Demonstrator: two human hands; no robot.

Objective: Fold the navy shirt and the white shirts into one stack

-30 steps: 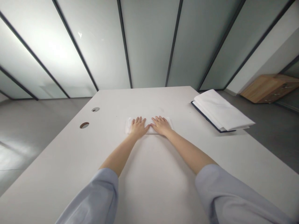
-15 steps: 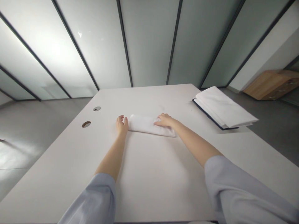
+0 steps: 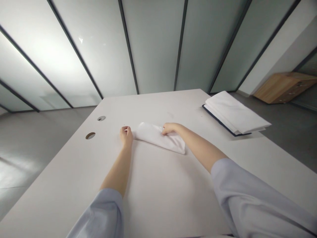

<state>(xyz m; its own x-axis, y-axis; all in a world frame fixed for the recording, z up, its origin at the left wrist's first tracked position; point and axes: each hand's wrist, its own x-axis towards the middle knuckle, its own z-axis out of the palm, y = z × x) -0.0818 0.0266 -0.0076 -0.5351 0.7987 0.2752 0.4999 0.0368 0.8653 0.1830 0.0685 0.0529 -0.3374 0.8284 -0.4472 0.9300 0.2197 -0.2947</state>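
Note:
A folded white cloth [image 3: 152, 135] lies slantwise on the white table [image 3: 158, 188], its right end nearer to me and slightly rumpled. My right hand [image 3: 172, 128] is closed on the cloth's upper edge, thumb and fingers pinching the fabric. Just beyond the cloth's left end is my left hand [image 3: 126, 135], resting low over the table. Its fingers are curled in toward the thumb; whether anything small is between them is hidden. The side of this hand is close to the cloth's left tip, and I cannot tell if they touch.
To the right, a stack of folded white cloth [image 3: 234, 110] sits on a dark flat piece [image 3: 220, 123] and overhangs the table edge. Two round holes, one nearer [image 3: 90, 136] and one farther [image 3: 101, 118], pierce the tabletop at left. A wooden cabinet [image 3: 274, 87] stands beyond.
The cloth's right end has swung toward me, so it lies more slanted and creased. My right hand's fingers have closed on the fabric. My left hand's fingers have curled together.

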